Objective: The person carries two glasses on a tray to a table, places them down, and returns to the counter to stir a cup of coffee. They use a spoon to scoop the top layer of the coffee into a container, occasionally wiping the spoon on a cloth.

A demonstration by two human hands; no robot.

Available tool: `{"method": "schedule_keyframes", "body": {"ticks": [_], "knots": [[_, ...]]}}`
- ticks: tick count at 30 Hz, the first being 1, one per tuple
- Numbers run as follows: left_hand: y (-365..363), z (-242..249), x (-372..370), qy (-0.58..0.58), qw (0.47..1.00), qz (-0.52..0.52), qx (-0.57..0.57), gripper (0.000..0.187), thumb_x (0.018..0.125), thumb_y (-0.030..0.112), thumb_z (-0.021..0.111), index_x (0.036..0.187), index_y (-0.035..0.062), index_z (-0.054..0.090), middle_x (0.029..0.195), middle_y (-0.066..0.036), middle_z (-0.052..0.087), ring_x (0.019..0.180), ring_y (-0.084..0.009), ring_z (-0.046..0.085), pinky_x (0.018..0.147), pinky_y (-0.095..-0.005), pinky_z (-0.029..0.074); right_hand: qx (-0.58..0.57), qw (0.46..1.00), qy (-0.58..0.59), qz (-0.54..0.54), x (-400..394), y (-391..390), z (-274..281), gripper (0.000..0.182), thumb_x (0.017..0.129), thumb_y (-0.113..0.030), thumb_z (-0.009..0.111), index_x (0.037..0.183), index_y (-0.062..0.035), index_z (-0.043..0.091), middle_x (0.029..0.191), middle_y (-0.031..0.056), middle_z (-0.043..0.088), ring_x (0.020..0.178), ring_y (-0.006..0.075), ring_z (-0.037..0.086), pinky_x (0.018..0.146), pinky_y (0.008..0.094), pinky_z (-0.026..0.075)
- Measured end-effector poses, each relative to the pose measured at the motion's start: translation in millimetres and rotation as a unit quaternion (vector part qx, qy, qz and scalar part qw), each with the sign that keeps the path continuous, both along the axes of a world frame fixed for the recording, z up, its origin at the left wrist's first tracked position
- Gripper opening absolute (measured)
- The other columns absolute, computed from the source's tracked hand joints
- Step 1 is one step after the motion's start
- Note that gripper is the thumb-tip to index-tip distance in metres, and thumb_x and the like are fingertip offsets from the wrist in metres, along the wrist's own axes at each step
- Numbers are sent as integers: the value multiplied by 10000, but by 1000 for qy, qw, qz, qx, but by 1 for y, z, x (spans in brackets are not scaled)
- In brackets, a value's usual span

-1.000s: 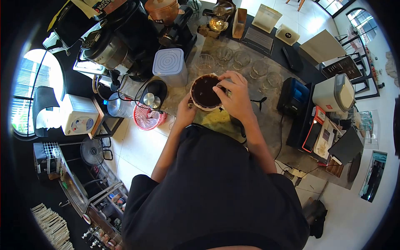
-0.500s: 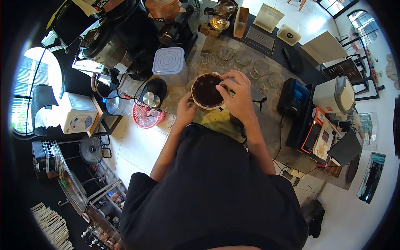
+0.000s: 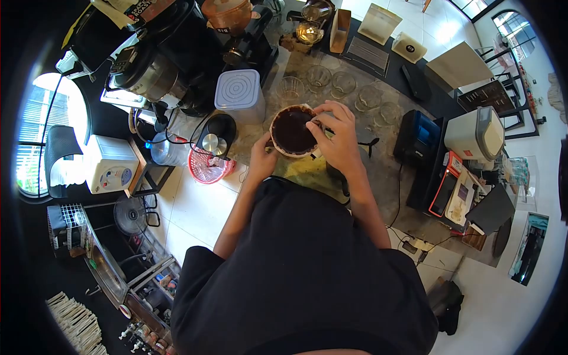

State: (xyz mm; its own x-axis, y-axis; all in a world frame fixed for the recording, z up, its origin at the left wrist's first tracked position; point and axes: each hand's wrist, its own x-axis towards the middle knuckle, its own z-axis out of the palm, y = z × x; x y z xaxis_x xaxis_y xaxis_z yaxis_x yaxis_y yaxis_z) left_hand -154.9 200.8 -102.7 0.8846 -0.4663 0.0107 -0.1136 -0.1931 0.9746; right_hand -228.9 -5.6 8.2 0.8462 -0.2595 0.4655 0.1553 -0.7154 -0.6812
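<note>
L hand [image 3: 263, 158] is holding side of dk-filled cup [image 3: 294, 131]; R hand [image 3: 336, 135] is pinching its rim, narrow grip; glasses [image 3: 318, 77] are standing beyond cup.

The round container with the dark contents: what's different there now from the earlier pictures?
Very little. The right hand appears to have shifted slightly rightward, toward the near-right rim of the round container. Nothing was visibly picked up or let go. The left hand stays at the container's left side, and the lidded tub hasn't moved.
</note>
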Motion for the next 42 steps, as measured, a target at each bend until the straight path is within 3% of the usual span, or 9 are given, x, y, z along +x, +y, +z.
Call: {"method": "schedule_keyframes", "body": {"ticks": [22, 30, 33, 36, 39, 41, 42], "knots": [[0, 2, 1, 10, 1000, -8, 8, 391, 870, -40, 660, 1259, -12, 686, 1093, -119, 766, 998, -206, 701, 904, -354, 539, -14, 1000, -11, 22, 3, 0, 0, 133, 857, -159, 802, 883, -40, 749, 1124, 74, 681, 1265, 328, 568, 1108, 499, 364], [0, -4, 2, 9, 1000, -7, -3, 377, 878, -31, 679, 1254, -7, 687, 1103, -114, 766, 997, -204, 704, 916, -351, 537, -83, 996, -2, -38, 1, 4, 0, 146, 874, -175, 792, 890, -39, 743, 1122, 69, 677, 1247, 312, 580, 1157, 535, 308], [2, -6, 2, 13, 1000, -11, -1, 393, 887, -23, 687, 1279, -3, 681, 1115, -113, 765, 1003, -202, 708, 922, -349, 536, -19, 1000, -2, 10, 1, 1, -2, 151, 875, -180, 790, 893, -38, 743, 1115, 65, 675, 1244, 312, 581, 1163, 540, 307], [4, -10, 3, 16, 1000, -18, -7, 399, 893, -16, 688, 1293, -7, 678, 1134, -120, 762, 1036, -207, 707, 939, -345, 534, -49, 998, -14, -27, 2, 5, -3, 142, 872, -177, 789, 889, -44, 741, 1102, 67, 672, 1238, 314, 583, 1157, 540, 314], [8, -39, 6, 13, 999, -29, -15, 409, 929, 18, 677, 1335, -12, 652, 1234, -143, 729, 1130, -219, 680, 976, -347, 522, -23, 1000, 4, 20, 2, 3, -3, 143, 862, -154, 792, 874, -31, 720, 1130, 79, 680, 1276, 336, 578, 1137, 512, 335], [11, -50, 6, 14, 998, -36, -58, 495, 955, 162, 704, 1409, -1, 592, 1370, -190, 649, 1249, -291, 625, 1058, -392, 486, -10, 1000, -13, 19, 3, 5, -6, 145, 852, -148, 794, 858, -32, 706, 1131, 82, 675, 1271, 345, 579, 1127, 520, 341], [14, -47, 5, 2, 997, -40, -62, 495, 955, 162, 704, 1409, -1, 592, 1370, -190, 649, 1249, -291, 625, 1058, -392, 486, -32, 999, -17, -6, 3, 7, -4, 142, 851, -143, 793, 853, -33, 704, 1129, 82, 674, 1270, 350, 578, 1124, 520, 344]]}}
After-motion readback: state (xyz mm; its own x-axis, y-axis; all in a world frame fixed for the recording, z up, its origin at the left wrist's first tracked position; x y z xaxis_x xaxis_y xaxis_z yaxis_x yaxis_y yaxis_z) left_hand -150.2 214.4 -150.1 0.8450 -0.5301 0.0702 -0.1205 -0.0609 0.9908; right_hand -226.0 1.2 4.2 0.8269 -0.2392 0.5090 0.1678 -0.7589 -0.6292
